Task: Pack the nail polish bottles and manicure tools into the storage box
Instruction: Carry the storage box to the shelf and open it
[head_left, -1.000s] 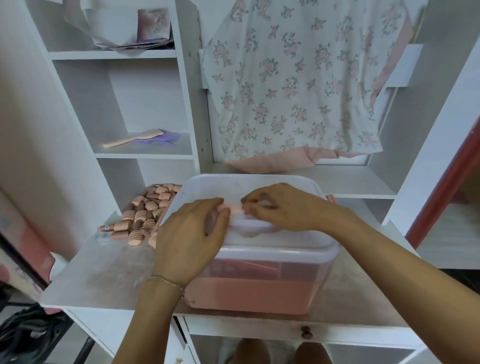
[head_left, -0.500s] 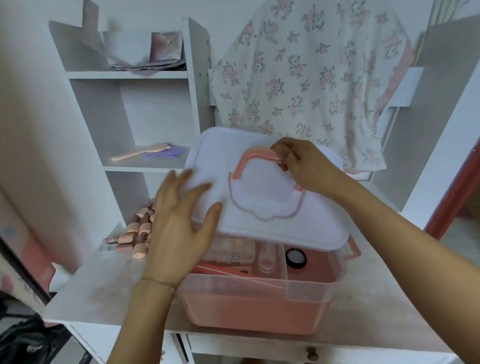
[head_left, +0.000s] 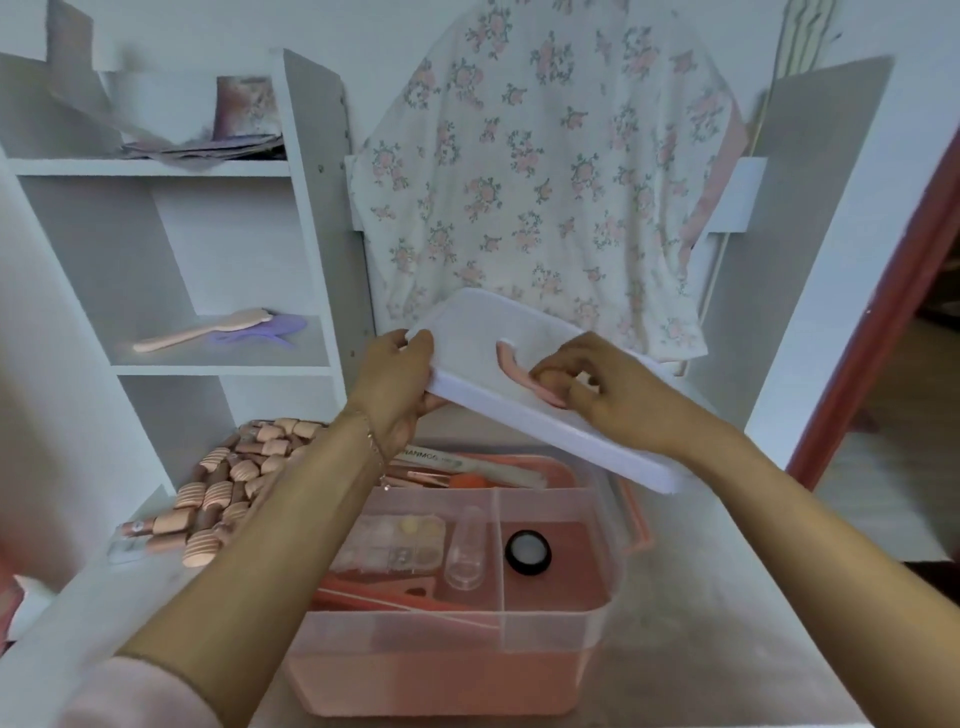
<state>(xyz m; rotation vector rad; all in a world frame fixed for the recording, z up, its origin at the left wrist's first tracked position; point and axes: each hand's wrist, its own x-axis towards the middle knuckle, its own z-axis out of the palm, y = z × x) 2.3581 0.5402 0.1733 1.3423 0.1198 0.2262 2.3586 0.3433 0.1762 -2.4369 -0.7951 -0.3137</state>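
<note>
White desk (head_left: 727, 623) against white shelving (head_left: 218, 358), floral cloth (head_left: 545, 182) hanging behind. Head view, the only one: both hands hold the white lid (head_left: 519, 384) lifted and tilted, clear of the storage box (head_left: 447, 670). Left hand (head_left: 395, 395) grips the lid's left edge, thumb on top, fingers underneath. Right hand (head_left: 613, 395) has fingers curled round the pink handle (head_left: 519, 374) on the lid top. Box sits open on the desk directly below both hands, clear tray insert over a pink base. Only readable text: nail file (head_left: 457, 460) just below the left wrist, printed "NANMOS" or similar, partly cut off by the forearm. Tray below the hands holds a compartmented clear case (head_left: 395, 540), a clear tube (head_left: 465, 548) and a black-rimmed round jar (head_left: 527, 551); no labels legible. Pile of peach-capped nail polish bottles (head_left: 228, 488) lies on the desk left of the left forearm, labels too blurred. Shelf left of the left hand: pink brush (head_left: 202, 335), purple item (head_left: 265, 332), unclear.
</note>
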